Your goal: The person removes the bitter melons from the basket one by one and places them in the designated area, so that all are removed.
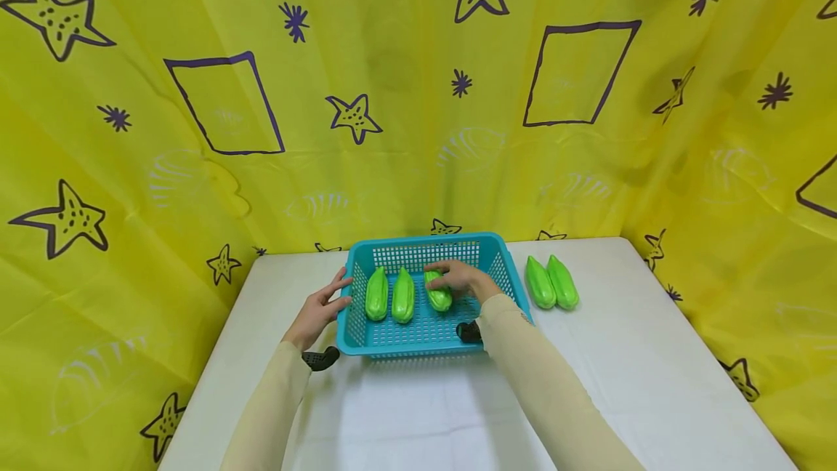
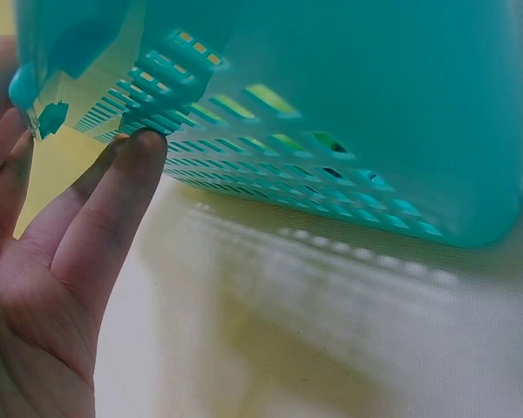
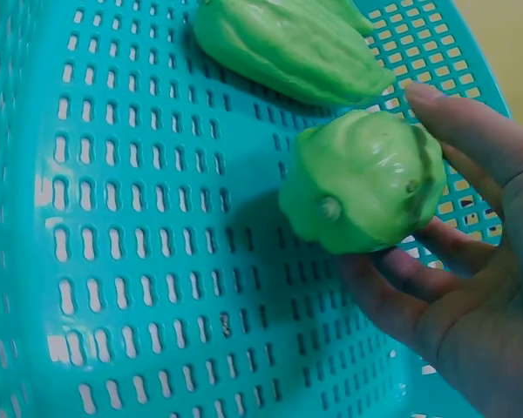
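R grip point(image 1: 461, 278) has its fingers & thumb round a green veg point(image 3: 366, 183) in the blue basket point(image 1: 418, 349). Can't tell if it touches the bottom. 2 other veg point(image 1: 403, 296) lie in there too, to its L. L grip point(image 1: 317, 313) is loose, w/ fingers spread & touching the basket's L side. 2 more veg point(image 1: 541, 283) lie tog. on the white worktop point(image 1: 405, 413), just R of the basket.
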